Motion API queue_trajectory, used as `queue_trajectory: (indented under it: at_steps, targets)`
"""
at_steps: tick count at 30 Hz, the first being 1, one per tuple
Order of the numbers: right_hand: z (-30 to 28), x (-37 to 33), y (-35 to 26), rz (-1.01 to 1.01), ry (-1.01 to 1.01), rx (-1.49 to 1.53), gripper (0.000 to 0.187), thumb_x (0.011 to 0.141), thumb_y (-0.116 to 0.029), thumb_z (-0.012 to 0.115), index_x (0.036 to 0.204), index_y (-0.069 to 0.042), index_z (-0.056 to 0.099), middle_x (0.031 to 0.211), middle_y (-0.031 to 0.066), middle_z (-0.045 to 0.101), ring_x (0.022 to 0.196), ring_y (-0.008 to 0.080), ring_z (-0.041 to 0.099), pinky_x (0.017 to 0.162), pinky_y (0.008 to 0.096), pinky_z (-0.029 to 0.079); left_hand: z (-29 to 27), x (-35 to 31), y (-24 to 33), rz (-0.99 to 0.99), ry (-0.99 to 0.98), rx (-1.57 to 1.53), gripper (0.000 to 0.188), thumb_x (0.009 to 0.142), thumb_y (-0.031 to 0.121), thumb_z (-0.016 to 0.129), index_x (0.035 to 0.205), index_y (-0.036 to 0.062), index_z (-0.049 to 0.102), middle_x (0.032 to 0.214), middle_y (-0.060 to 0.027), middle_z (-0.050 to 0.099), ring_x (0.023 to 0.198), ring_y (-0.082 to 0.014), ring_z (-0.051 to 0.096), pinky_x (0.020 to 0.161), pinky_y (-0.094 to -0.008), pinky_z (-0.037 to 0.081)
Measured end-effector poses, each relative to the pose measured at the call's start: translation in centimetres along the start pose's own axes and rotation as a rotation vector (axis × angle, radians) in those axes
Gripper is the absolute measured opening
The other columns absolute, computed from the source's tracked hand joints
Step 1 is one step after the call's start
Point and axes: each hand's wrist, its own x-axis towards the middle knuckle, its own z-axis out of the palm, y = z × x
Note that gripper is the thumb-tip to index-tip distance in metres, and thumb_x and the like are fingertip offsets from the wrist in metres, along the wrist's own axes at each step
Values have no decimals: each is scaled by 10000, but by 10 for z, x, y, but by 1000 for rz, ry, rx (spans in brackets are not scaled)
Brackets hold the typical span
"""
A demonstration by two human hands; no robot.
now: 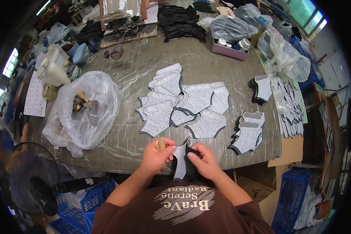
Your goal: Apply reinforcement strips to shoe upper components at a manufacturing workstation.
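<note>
My left hand (pixel 156 156) pinches the edge of a grey cut fabric piece (pixel 181 165) with a dark back, low in front of my body at the table's near edge. A small tan strip or block (pixel 160 144) also sticks up between the fingers of that hand; its kind is unclear. My right hand (pixel 202 159) grips the same fabric piece on its other side, where the dark backing folds over. Just beyond my hands lies a loose spread of similar speckled grey pieces (pixel 201 97) with dark edges, overlapping one another.
Small stacks of grey pieces with strips (pixel 249 130) lie at the right, another stack (pixel 263 87) behind them. A clear plastic bag (pixel 105 93) of scraps stands left. A purple box (pixel 230 51) with jars and black pieces (pixel 181 23) sit at the back. A fan (pixel 39 183) stands lower left.
</note>
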Motion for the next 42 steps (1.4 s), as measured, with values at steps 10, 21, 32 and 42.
queue_trajectory:
  at_steps: [10,21,32,42]
  targets:
    - [-55,-24,-10,37,247,247,180,961,-239,458,967,-64,503,705,-58,500,565,3,418,508,149,318,-18,10,-10,295,172,418,127,883,82,553,950,-11,608,664,-20,577,530,-68,521,499,-228,418]
    - [-115,-54,-68,-382,846,-301,91,861,-36,584,819,-39,503,625,-42,461,486,43,363,451,201,315,-23,16,-15,619,148,735,135,880,82,546,943,-28,594,805,-125,614,603,-218,589,571,-266,460]
    - [-77,0,-42,-211,836,-925,197,748,-141,705,822,-4,584,789,145,584,736,325,579,656,377,464,-22,1,-6,77,-233,72,339,948,150,454,1253,5,443,716,12,469,577,-38,422,519,-181,367]
    - [10,12,-7,-23,43,-101,117,830,-80,612,855,32,637,739,72,617,675,103,553,601,262,443,1,-11,15,621,-345,842,449,870,66,523,1294,-30,413,1063,-226,579,915,-384,585,786,-383,463]
